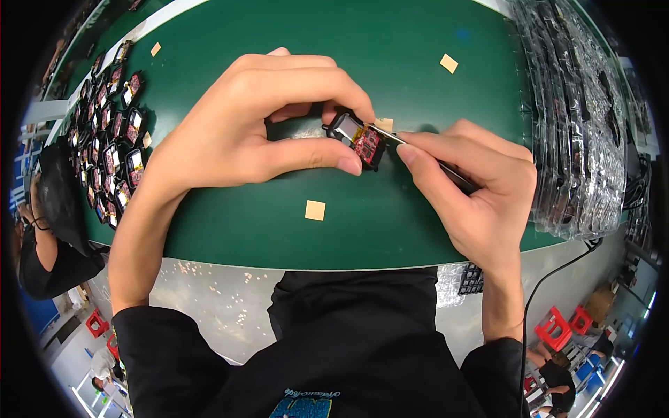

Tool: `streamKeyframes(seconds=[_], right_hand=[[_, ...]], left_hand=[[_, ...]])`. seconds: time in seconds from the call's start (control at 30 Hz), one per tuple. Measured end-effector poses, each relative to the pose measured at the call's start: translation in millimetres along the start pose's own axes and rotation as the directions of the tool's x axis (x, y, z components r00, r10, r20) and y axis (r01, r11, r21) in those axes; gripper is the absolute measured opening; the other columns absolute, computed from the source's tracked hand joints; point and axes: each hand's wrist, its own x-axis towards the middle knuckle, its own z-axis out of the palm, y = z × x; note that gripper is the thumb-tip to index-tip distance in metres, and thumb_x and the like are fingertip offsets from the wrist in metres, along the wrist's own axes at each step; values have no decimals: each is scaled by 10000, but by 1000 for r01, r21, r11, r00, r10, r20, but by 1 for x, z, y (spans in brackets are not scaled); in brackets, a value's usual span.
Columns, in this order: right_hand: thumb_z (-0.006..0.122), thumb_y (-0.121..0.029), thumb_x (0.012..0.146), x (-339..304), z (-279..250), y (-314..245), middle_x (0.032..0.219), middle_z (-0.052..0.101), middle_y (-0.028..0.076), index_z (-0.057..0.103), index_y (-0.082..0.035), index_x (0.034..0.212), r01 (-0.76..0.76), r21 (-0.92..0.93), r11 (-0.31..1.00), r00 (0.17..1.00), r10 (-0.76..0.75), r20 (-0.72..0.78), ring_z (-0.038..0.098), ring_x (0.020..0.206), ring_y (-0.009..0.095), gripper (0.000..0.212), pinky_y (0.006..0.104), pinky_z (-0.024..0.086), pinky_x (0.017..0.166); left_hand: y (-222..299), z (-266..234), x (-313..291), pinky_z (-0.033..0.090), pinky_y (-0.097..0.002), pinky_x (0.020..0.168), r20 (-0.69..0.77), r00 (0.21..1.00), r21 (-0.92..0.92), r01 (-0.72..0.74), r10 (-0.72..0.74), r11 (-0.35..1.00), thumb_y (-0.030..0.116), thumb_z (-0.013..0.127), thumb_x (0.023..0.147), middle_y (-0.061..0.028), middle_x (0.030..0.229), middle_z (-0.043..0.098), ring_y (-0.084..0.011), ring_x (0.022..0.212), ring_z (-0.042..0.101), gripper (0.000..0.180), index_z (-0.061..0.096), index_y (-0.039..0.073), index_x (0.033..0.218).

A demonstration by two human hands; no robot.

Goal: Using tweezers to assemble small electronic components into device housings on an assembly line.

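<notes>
Black module [357, 136], held at the centre of the dial over the green table [390, 230], shows a silver block and a red circuit board in its face. The left hand [244, 125] comes in from 9 o'clock, its grip pinching the module between thumb and fingers. From between 3 and 4 o'clock, the right hand [491, 174] pinches a slim dark-handled tool [456, 175] — its metal tip is at the module's 2 o'clock edge (whether it touches, I cannot tell). A pale square [384, 125] lies just beyond that tip; similar ones lie at 2, 7 and 10 o'clock. Further out at 9 o'clock, a crowd of like modules [111, 159] covers the table's side — and at 3 o'clock stand stacked clear plastic trays [575, 125].
</notes>
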Motion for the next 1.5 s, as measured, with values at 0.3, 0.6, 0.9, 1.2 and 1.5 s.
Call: streamKeyframes(seconds=[0.3,0.6,0.9,1.2,1.5], right_hand=[[832,50,850,-4,0,1,635,602,31,855,10,960,15,-24,1000,1000,-14,12,479,496,81,119,290,333,484],[840,76,851,-6,-4,0,662,637,26,855,28,991,-16,44,999,999,18,-49,511,529,56,149,256,351,495],[763,40,1006,1,1,-17,888,723,67,802,21,1188,23,57,998,996,-18,-85,563,637,76,187,257,431,557],[928,-245,826,-4,14,-15,936,696,46,774,-54,1183,164,-253,954,986,-167,8,736,679,262,433,397,564,580],[937,-280,774,-8,-25,-35,930,668,47,734,-57,1062,211,-246,946,972,-229,-47,728,671,260,417,386,560,564]], left_hand=[[-1,5,-3,365,-310,697,-28,997,32,-70,70,997,241,985,761,-13,941,739,-145,687,510,468,819,54,1157],[4,2,-1,371,-300,726,-33,999,18,14,-13,1000,225,1015,712,0,914,715,-136,729,537,564,801,72,1210],[3,-1,-4,433,-331,778,-49,995,85,-87,92,993,250,1006,782,19,855,691,-152,770,655,540,791,102,1255],[17,-7,-2,431,-337,829,64,996,-86,75,-69,994,139,930,769,0,992,706,-146,735,472,771,644,109,1485],[-2,-72,16,560,-314,879,-98,972,-34,210,-213,977,67,893,843,-70,1063,780,-126,895,680,425,795,25,1254]])
